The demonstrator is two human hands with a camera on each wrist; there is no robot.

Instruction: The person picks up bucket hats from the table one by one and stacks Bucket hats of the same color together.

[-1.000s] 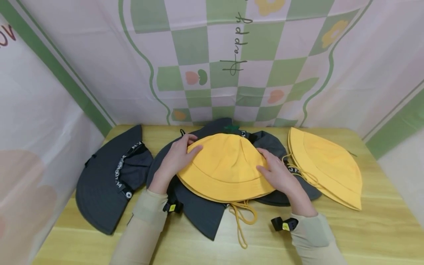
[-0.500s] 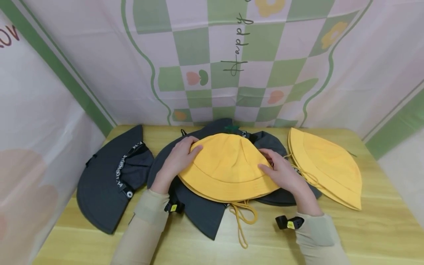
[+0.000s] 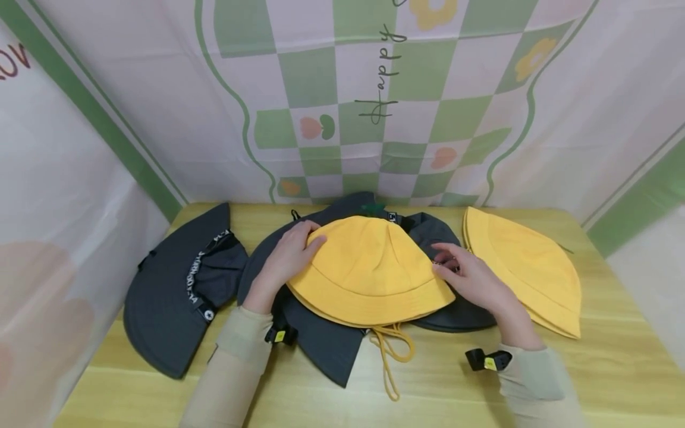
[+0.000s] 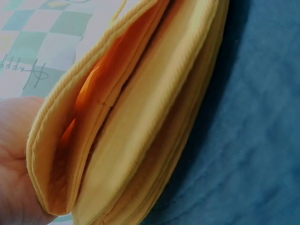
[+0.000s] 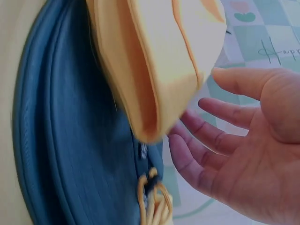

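Note:
In the head view a folded yellow bucket hat [image 3: 374,261] lies in the middle on top of dark grey hats [image 3: 326,345]. My left hand [image 3: 286,255] grips its left side, thumb on the front and fingers behind. The left wrist view shows the layered edges of the yellow brim [image 4: 140,131] beside that hand. At the hat's right end is my right hand [image 3: 473,276], its fingers loosely bent and holding nothing. The right wrist view shows its fingers spread close to the yellow cloth [image 5: 164,70]; whether a fingertip touches it I cannot tell.
A separate dark grey hat [image 3: 166,297] with lettered straps lies at the left. Another folded yellow hat [image 3: 530,267] lies at the right. Yellow cords [image 3: 390,356] hang onto the wooden table [image 3: 615,380]. A patterned curtain [image 3: 417,119] stands behind the table.
My right hand has let go of the yellow hat's right side and drawn away to the right. The right end of the brim has spread outward. My left hand stays in place.

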